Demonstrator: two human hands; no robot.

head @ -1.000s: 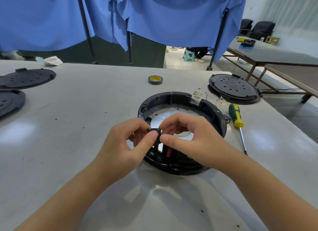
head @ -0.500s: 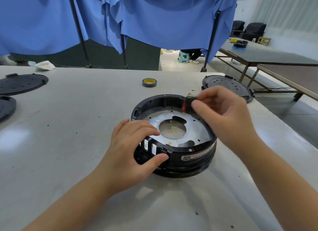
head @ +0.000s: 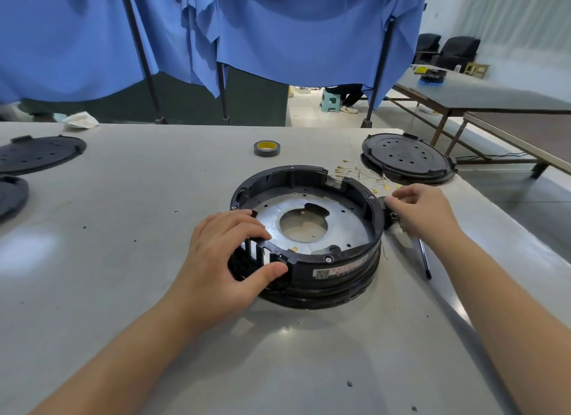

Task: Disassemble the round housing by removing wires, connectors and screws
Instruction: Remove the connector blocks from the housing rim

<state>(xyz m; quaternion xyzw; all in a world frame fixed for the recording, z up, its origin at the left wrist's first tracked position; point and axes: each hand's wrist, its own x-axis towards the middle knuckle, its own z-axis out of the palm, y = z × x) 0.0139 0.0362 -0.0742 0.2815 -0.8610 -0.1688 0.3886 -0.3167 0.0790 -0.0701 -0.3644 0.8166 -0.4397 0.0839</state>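
The round black housing [head: 340,274] lies in the middle of the table, open side up, with a grey metal plate [head: 349,226] inside. My left hand [head: 228,254] grips its near-left rim, thumb on the outer wall and fingers over the top. My right hand [head: 423,210] is just outside the housing's right wall, fingertips pinched on a small black connector [head: 383,202] low over the table. A loose pile of thin wires with gold terminals [head: 361,175] lies behind the housing.
A screwdriver's shaft [head: 424,258] sticks out from under my right hand. A black round lid [head: 404,158] sits at the back right, a tape roll [head: 266,148] behind the housing, two more lids [head: 37,153] at the far left. The table's right edge is close.
Both hands pulled a small black connector from the housing's near rim. My right hand carried it over the housing and down to the right side; my left hand settled on the rim.
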